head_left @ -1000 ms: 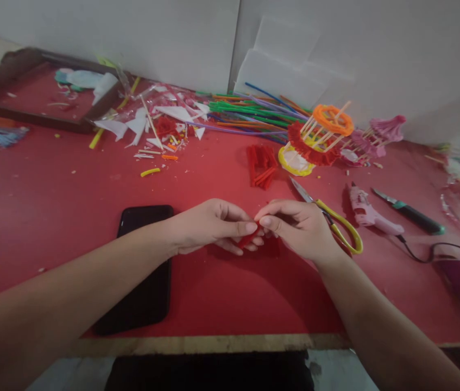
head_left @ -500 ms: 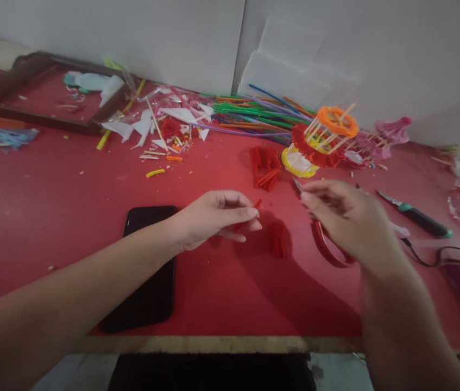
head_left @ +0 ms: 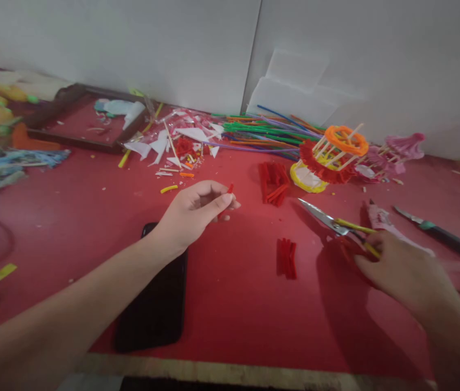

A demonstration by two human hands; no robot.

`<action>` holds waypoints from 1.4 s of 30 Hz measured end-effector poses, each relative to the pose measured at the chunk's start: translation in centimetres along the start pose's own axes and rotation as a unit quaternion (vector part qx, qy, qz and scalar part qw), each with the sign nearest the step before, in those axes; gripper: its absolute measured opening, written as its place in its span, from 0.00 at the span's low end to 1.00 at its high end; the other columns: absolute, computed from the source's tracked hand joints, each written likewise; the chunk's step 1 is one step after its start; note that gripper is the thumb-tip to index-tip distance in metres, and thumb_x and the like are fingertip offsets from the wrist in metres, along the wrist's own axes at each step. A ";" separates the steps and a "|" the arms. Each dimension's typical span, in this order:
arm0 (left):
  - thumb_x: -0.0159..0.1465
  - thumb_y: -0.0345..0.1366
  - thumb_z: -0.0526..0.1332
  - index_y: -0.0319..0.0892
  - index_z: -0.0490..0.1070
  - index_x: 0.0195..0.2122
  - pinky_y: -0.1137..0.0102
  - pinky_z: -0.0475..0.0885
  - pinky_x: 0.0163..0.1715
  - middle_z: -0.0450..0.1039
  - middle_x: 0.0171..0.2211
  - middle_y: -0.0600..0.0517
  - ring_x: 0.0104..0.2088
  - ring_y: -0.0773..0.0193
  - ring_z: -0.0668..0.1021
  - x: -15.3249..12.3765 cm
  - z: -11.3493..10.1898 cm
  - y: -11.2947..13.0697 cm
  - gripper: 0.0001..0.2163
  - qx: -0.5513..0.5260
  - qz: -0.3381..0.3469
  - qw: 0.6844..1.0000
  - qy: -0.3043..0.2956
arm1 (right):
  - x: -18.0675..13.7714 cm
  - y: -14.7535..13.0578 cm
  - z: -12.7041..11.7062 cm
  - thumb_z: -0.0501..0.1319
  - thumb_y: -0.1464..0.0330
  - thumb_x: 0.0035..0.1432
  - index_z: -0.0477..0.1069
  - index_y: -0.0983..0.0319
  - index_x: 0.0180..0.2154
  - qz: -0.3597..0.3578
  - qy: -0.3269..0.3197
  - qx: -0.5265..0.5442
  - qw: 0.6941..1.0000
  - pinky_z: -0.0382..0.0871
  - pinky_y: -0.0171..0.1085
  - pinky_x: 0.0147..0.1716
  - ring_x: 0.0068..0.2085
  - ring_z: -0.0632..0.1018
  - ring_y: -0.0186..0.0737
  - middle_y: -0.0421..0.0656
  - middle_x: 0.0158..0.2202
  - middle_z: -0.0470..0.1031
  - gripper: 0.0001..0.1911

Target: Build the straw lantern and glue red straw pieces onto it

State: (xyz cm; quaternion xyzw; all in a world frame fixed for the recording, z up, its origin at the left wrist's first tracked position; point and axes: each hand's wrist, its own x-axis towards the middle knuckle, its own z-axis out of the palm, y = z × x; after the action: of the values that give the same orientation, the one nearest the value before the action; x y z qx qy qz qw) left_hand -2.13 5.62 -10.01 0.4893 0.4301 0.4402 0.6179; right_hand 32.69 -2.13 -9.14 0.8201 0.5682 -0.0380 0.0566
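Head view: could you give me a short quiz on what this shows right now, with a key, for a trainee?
1. What is the right hand gripping, and by which part?
2. True or false: the left hand holds a red piece.
3. Which thing lies to the left of the small red bundle?
a) the knife
b) the phone
c) the glue gun

Key:
1. The scissors, by the yellow handles.
2. True.
3. b
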 end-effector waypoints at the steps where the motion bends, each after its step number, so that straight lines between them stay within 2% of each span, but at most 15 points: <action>1: 0.59 0.41 0.69 0.41 0.73 0.32 0.72 0.77 0.35 0.79 0.30 0.53 0.31 0.67 0.80 0.1 -0.3 -0.2 0.09 0.039 0.036 0.998 0.023 | 0.1 0.0 -0.2 0.66 0.59 0.46 0.65 0.53 0.29 0.022 0.037 0.030 0.999 0.66 0.45 0.28 0.27 0.77 0.51 0.49 0.27 0.77 0.12; 3: 0.61 0.41 0.67 0.41 0.73 0.33 0.71 0.76 0.37 0.78 0.30 0.52 0.31 0.67 0.79 0.4 -0.9 -0.5 0.08 0.105 0.097 0.988 0.060 | 0.2 -0.3 -0.6 0.70 0.59 0.42 0.64 0.53 0.29 0.038 0.120 0.110 0.986 0.67 0.44 0.28 0.28 0.79 0.51 0.48 0.28 0.78 0.16; 5: 0.62 0.41 0.65 0.42 0.73 0.33 0.70 0.76 0.38 0.78 0.30 0.52 0.32 0.66 0.79 0.7 -1.4 -0.7 0.08 0.142 0.133 0.977 0.088 | 0.1 -1.6 -0.8 0.69 0.56 0.46 0.66 0.54 0.31 -0.027 0.181 0.192 0.964 0.67 0.41 0.27 0.27 0.78 0.47 0.46 0.27 0.78 0.15; 7: 0.62 0.41 0.65 0.42 0.73 0.33 0.71 0.75 0.37 0.77 0.29 0.53 0.31 0.67 0.78 0.8 -1.7 -0.7 0.08 0.152 0.143 0.973 0.103 | 0.0 -4.1 -1.0 0.66 0.51 0.52 0.70 0.56 0.33 -0.157 0.196 0.230 0.940 0.65 0.39 0.23 0.23 0.75 0.43 0.44 0.24 0.76 0.16; 9: 0.61 0.42 0.67 0.42 0.73 0.32 0.72 0.75 0.36 0.75 0.27 0.54 0.29 0.68 0.77 1.0 -1.9 -0.8 0.09 0.123 0.124 0.979 0.107 | 0.2 -7.1 -1.1 0.64 0.49 0.54 0.72 0.59 0.30 -0.274 0.193 0.210 0.918 0.62 0.38 0.24 0.23 0.74 0.40 0.45 0.25 0.76 0.20; 12: 0.57 0.44 0.70 0.42 0.72 0.31 0.72 0.75 0.37 0.73 0.26 0.56 0.28 0.69 0.77 1.2 -2.1 -1.0 0.12 0.037 0.076 0.991 0.106 | 1.0 -11.3 -1.2 0.64 0.47 0.55 0.73 0.60 0.29 -0.347 0.154 0.206 0.902 0.61 0.36 0.26 0.26 0.74 0.39 0.43 0.25 0.74 0.22; 15: 0.59 0.43 0.69 0.42 0.72 0.32 0.74 0.75 0.38 0.73 0.27 0.56 0.30 0.70 0.77 1.2 -2.4 -1.4 0.11 0.010 0.075 0.993 0.090 | 1.8 -13.3 -1.1 0.63 0.44 0.54 0.67 0.59 0.24 -0.345 0.124 0.206 0.907 0.58 0.34 0.23 0.23 0.69 0.35 0.38 0.21 0.69 0.25; 18: 0.62 0.43 0.67 0.42 0.71 0.33 0.75 0.74 0.38 0.73 0.29 0.56 0.31 0.71 0.77 1.2 -2.5 -1.6 0.10 0.031 0.086 0.992 0.088 | 2.1 -13.6 -0.9 0.62 0.44 0.54 0.64 0.59 0.22 -0.336 0.109 0.210 0.912 0.55 0.33 0.22 0.21 0.65 0.32 0.36 0.19 0.65 0.26; 26: 0.61 0.45 0.67 0.43 0.72 0.36 0.73 0.75 0.40 0.73 0.30 0.55 0.33 0.68 0.76 1.1 -2.1 -1.5 0.12 0.078 0.091 0.986 0.113 | 2.0 -13.8 -0.8 0.64 0.46 0.53 0.68 0.59 0.23 -0.336 0.081 0.228 0.910 0.56 0.33 0.22 0.21 0.67 0.32 0.36 0.19 0.68 0.25; 32: 0.61 0.45 0.67 0.42 0.73 0.36 0.73 0.73 0.38 0.74 0.29 0.54 0.31 0.67 0.76 1.3 -2.2 -1.6 0.11 0.107 0.100 0.981 0.124 | 2.4 -13.6 -0.6 0.65 0.46 0.52 0.67 0.60 0.21 -0.329 0.075 0.234 0.912 0.53 0.33 0.21 0.21 0.65 0.31 0.35 0.18 0.66 0.25; 37: 0.63 0.42 0.65 0.42 0.73 0.37 0.73 0.71 0.36 0.74 0.28 0.54 0.31 0.68 0.76 1.4 -2.5 -2.0 0.09 0.137 0.113 0.976 0.125 | 2.6 -13.6 -0.7 0.63 0.44 0.54 0.74 0.59 0.25 -0.351 0.080 0.222 0.906 0.57 0.34 0.24 0.23 0.67 0.33 0.37 0.20 0.69 0.25; 42: 0.63 0.41 0.64 0.42 0.73 0.36 0.72 0.71 0.37 0.75 0.28 0.54 0.31 0.67 0.77 1.2 -2.4 -1.9 0.08 0.144 0.110 0.975 0.129 | 2.7 -13.4 -0.7 0.61 0.43 0.54 0.76 0.60 0.26 -0.367 0.091 0.195 0.905 0.58 0.35 0.25 0.24 0.71 0.36 0.40 0.21 0.72 0.26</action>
State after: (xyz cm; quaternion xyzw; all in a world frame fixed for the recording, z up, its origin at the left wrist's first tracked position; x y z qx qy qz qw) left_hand -3.89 7.11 -12.37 0.5567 0.5087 0.4982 0.4280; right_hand 21.12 5.12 -9.43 0.5481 0.8130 -0.0908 -0.1741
